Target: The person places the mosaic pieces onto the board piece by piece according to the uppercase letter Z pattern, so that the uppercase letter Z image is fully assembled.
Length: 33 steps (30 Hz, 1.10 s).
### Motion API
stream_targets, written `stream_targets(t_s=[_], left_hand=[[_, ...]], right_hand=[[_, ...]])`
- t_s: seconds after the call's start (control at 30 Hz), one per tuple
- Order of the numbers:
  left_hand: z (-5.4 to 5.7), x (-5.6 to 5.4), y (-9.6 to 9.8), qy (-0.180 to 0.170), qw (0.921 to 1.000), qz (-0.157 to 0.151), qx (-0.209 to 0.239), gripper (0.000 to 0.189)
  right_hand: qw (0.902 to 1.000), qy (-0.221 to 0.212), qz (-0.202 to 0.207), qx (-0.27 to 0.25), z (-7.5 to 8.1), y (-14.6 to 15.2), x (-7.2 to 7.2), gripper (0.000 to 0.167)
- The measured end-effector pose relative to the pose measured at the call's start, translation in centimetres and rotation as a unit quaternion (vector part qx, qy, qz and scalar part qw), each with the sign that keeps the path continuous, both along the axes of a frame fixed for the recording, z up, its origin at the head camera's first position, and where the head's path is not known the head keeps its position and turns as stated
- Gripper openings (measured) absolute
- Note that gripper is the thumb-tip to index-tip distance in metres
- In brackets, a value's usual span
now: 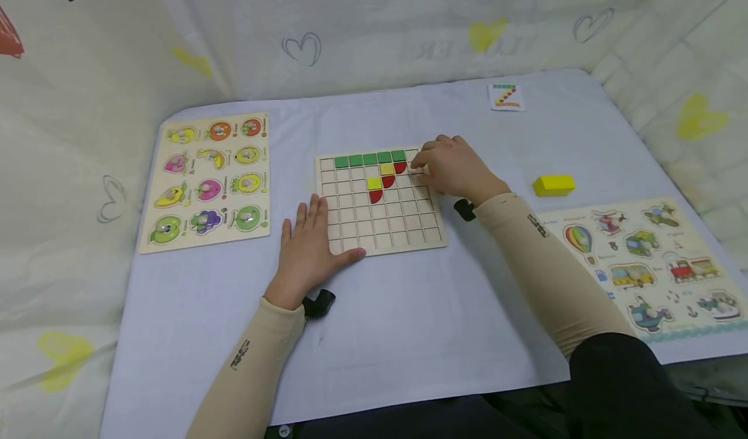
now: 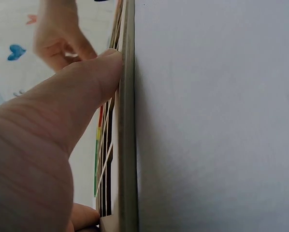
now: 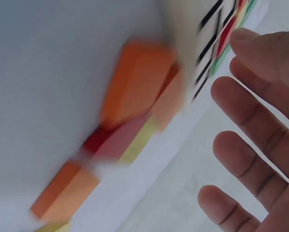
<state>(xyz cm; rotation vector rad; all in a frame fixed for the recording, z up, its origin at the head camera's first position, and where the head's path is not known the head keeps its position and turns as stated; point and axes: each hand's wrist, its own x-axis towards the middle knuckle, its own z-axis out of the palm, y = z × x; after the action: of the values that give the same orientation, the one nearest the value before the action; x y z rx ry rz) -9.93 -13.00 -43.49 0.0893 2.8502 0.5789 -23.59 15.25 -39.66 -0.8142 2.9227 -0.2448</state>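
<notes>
A pale wooden grid board (image 1: 403,221) lies mid-table. Along its far row runs a strip of green squares (image 1: 371,160); below step yellow squares (image 1: 373,183) and red rounded pieces (image 1: 376,196) diagonally. My left hand (image 1: 306,247) rests at the board's near left corner, fingers straight along the left side, thumb (image 2: 93,77) against the near edge. Over the board's far right corner is my right hand (image 1: 458,169), its fingers relaxed and apart in the right wrist view, with nothing seen between them. Blurred orange blocks (image 3: 137,82) and a red block (image 3: 118,140) also show there.
Left of the board lies a fruit puzzle (image 1: 204,234). A vehicle puzzle (image 1: 613,309) lies at the right, partly under my right forearm. Behind it sits a yellow block (image 1: 553,185). A small pattern card (image 1: 506,97) lies near the far edge.
</notes>
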Motion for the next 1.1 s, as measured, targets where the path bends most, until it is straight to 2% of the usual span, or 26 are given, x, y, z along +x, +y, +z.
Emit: stream_targets(t_s=[0.23,0.63,0.8,1.1], left_hand=[[-0.2,0.0,-0.1,0.0,1.0,-0.001,-0.001,0.129],[-0.2,-0.1,0.0,0.002,1.0,-0.001,0.0,0.128],[-0.1,-0.1,0.1,0.004,1.0,-0.002,0.0,0.128],[0.0,-0.1,0.2,0.002,1.0,0.0,-0.003,0.127]], right_hand=[[0.9985,-0.018,-0.044,0.026,-0.8,3.3,-1.1,0.029],[0.9957,-0.03,-0.077,0.044,-0.3,5.6,-1.5,0.029],[0.9931,-0.042,-0.098,0.049,-0.2,6.3,-1.5,0.036],[0.9927,-0.052,-0.092,0.057,-0.1,6.4,-1.6,0.034]])
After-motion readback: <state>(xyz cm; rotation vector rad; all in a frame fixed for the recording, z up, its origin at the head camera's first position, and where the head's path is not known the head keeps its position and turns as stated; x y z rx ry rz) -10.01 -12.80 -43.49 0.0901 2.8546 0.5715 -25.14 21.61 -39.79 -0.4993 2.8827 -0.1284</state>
